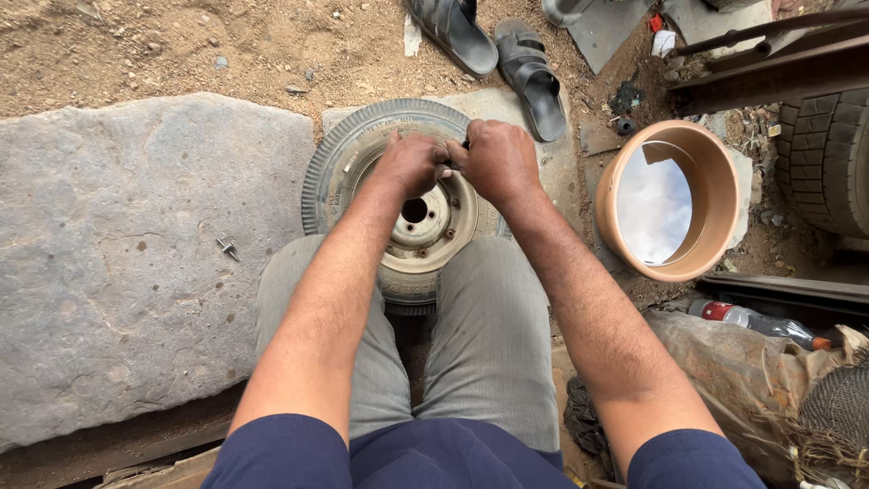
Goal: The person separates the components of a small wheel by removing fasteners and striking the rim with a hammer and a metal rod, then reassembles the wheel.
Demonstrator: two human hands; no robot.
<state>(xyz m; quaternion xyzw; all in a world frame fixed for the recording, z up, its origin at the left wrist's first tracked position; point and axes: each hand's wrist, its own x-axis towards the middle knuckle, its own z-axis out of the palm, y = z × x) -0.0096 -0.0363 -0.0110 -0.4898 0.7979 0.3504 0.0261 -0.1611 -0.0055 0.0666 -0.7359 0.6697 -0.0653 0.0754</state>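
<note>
Rubber and worn metal fill the middle of my view: a small wheel (412,204) with a ribbed grey tyre and a cream-coloured rim lies flat on the ground, just beyond my knees. My left hand (409,163) and right hand (498,158) are both clenched into fists, knuckles up, touching each other over the far half of the wheel. They are closed around a thin dark tool (450,166), of which only small bits show between them; I cannot tell what kind it is. The wheel's hub hole, ringed by bolt holes, shows just below my left hand.

Left of the wheel lies a large flat grey stone slab (136,244), with a small metal valve piece (227,247) resting on it. Beyond the wheel, on sandy dirt, sit two dark sandals (493,50). Right of the wheel stands a round terracotta-coloured basin (715,195) holding water that mirrors the sky. Further right is part of a big black tyre (828,158). Near the basin, toward me, a plastic bottle (760,321) with a red label lies on its side.
</note>
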